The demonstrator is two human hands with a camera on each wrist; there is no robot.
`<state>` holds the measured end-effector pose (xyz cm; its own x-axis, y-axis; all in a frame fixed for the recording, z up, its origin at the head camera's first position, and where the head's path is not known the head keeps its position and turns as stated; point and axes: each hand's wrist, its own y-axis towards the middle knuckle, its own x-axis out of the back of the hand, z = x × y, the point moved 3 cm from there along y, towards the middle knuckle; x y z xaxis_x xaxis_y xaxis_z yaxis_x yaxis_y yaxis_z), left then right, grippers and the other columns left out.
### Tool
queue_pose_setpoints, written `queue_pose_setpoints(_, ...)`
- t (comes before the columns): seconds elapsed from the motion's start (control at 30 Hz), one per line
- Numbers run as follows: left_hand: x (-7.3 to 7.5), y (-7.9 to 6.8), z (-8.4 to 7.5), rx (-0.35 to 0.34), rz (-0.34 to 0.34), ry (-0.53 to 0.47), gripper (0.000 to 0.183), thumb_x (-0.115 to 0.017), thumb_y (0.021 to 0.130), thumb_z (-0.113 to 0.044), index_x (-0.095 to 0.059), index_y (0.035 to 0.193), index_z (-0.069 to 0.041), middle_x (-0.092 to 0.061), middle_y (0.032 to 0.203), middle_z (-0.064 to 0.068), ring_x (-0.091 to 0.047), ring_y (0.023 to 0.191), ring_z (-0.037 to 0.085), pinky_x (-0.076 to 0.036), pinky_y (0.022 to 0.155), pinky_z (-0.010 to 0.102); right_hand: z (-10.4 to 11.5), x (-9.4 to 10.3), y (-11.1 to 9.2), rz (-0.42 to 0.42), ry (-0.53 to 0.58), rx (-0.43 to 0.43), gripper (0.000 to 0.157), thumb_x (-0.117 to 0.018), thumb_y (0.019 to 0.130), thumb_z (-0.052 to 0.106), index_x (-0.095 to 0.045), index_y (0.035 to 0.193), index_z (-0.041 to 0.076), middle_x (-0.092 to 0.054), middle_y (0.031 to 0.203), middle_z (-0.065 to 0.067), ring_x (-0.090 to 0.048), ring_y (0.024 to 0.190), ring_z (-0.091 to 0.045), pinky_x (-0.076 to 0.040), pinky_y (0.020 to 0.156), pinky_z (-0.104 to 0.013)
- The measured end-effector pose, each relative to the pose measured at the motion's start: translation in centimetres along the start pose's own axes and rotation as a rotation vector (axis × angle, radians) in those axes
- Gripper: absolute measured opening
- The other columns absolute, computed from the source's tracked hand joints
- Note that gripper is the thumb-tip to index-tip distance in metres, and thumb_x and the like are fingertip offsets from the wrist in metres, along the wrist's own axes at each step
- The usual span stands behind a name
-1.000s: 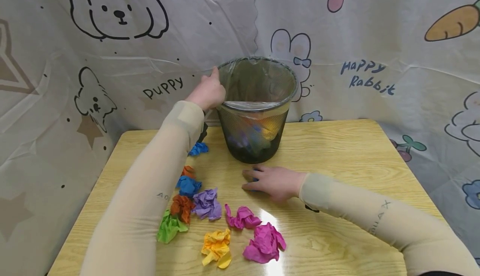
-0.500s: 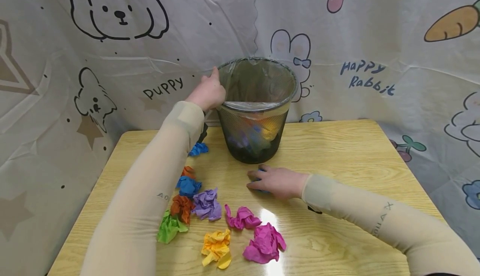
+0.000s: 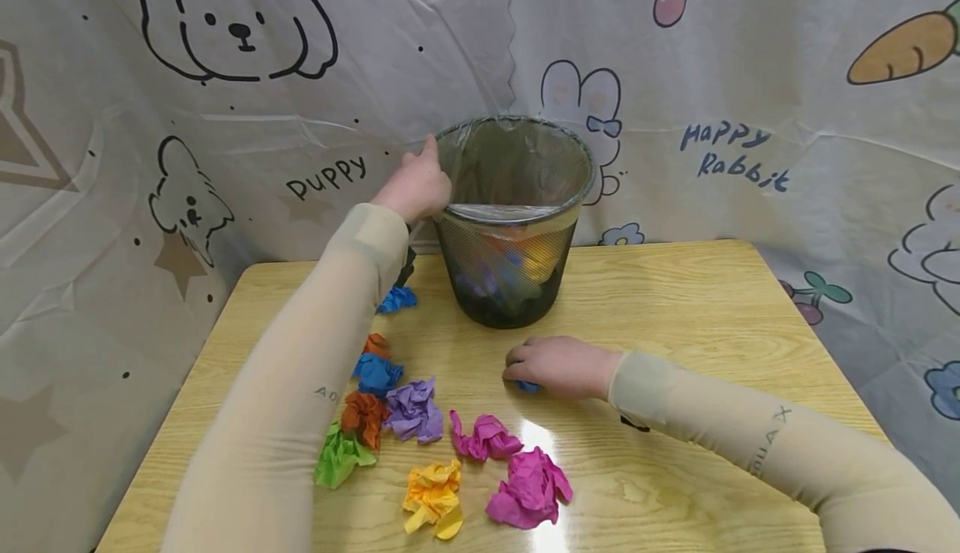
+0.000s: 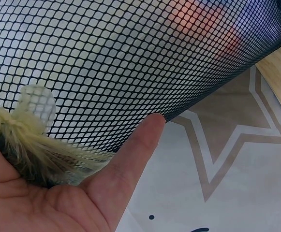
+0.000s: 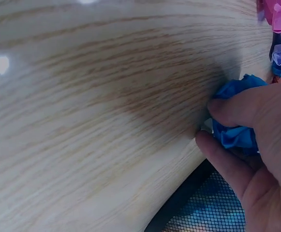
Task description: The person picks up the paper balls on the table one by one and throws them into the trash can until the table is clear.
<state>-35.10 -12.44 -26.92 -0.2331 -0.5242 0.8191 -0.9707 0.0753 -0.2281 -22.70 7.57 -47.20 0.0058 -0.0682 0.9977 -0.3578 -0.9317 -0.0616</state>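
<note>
A black mesh wastebasket with a clear plastic liner stands at the back of the table, coloured paper showing through its side. My left hand grips its left rim; in the left wrist view the thumb lies along the outside mesh, beside a bunched knot of liner. The other left fingers are partly hidden. In front of the wastebasket, my right hand grips a crumpled blue paper ball, with thumb and fingers curled round it low over the tabletop. From the head, only a bit of that blue paper shows.
Crumpled papers lie left and front on the wooden table: blue, orange, purple, green, yellow and pink. Another blue one sits by the left forearm. A printed curtain hangs behind.
The right hand has drawn slightly to the right, and its spread fingers have closed round the blue paper ball. The left hand stays at the wastebasket rim.
</note>
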Motion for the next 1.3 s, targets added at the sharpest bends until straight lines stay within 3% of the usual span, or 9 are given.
queue_pose_setpoints(0.2,0.0,-0.1,0.0,-0.009,0.009,0.0,0.075,-0.024,0.103,-0.01,0.023,0.161,-0.019,0.006,0.165,0.03,-0.03,0.053,0.014,-0.043,0.056,0.032,0.3,0.3,-0.1,-0.036,-0.01,0.011,0.025,-0.072,0.092,0.002,-0.074,0.113,0.016,-0.067,0.111,0.0,-0.064,0.099,-0.017,-0.055,0.087,-0.031)
queue_pose_setpoints(0.5,-0.1,-0.1,0.0,-0.012,0.01,-0.008,0.077,-0.025,0.102,-0.008,0.023,0.16,-0.019,0.006,0.166,0.029,-0.029,0.054,0.015,-0.043,0.055,0.031,-0.1,1.5,-0.8,-0.053,0.016,0.005,0.026,-0.074,0.086,-0.005,-0.074,0.102,0.016,-0.059,0.092,0.004,-0.059,0.081,-0.012,-0.054,0.073,-0.029)
queue_pose_setpoints(0.8,0.0,0.0,0.1,-0.005,0.008,-0.014,0.077,-0.026,0.102,-0.008,0.024,0.16,-0.02,0.005,0.165,0.029,-0.03,0.053,0.013,-0.042,0.054,0.031,-0.5,4.5,-2.3,-0.171,0.062,0.019,0.028,-0.069,0.086,-0.012,-0.069,0.09,0.015,-0.052,0.082,0.006,-0.047,0.071,-0.009,-0.048,0.062,-0.024)
queue_pose_setpoints(0.97,0.0,0.0,0.1,-0.01,0.009,-0.009,0.078,-0.026,0.102,-0.008,0.024,0.16,-0.019,0.007,0.166,0.029,-0.029,0.052,0.013,-0.042,0.053,0.031,-0.6,6.2,-3.2,-0.232,0.061,0.024,0.029,-0.066,0.087,-0.013,-0.065,0.087,0.016,-0.051,0.082,0.006,-0.046,0.072,-0.009,-0.045,0.061,-0.023)
queue_pose_setpoints(1.3,0.0,0.2,0.1,0.006,0.011,-0.008,0.078,-0.025,0.101,-0.008,0.024,0.16,-0.021,0.007,0.166,0.028,-0.027,0.053,0.014,-0.039,0.052,0.03,-0.2,10.3,-4.8,-0.301,0.104,0.013,0.024,-0.078,0.088,-0.003,-0.073,0.107,0.011,-0.067,0.103,0.0,-0.063,0.087,-0.013,-0.056,0.076,-0.026)
